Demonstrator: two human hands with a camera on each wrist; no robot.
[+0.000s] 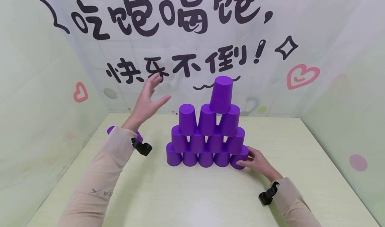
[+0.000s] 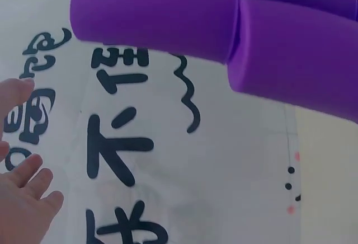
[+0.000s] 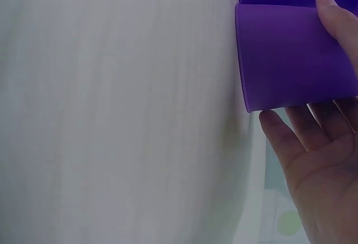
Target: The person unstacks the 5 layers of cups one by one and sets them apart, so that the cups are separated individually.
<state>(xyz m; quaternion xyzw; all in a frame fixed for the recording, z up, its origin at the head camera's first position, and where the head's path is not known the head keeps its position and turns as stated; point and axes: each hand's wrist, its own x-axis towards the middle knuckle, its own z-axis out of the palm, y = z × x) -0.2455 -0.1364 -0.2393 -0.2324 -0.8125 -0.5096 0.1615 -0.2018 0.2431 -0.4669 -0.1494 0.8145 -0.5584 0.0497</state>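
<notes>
A pyramid of upside-down purple cups (image 1: 206,143) stands on the table in several rows. Its third row holds three cups, and a single top cup (image 1: 222,95) straddles the middle and right ones. My right hand (image 1: 255,161) is at the bottom row's rightmost cup (image 3: 293,59), thumb on its front and fingers along its outer side. My left hand (image 1: 147,101) is raised to the left of the pyramid, apart from it, fingers extended and holding nothing. In the left wrist view, nearby purple cups (image 2: 156,14) fill the top.
More purple, apparently a cup lying down (image 1: 112,129), shows partly behind my left forearm on the table's left side. The pale table (image 1: 192,193) ends at a back wall (image 1: 168,49) printed with black lettering. Side walls stand left and right.
</notes>
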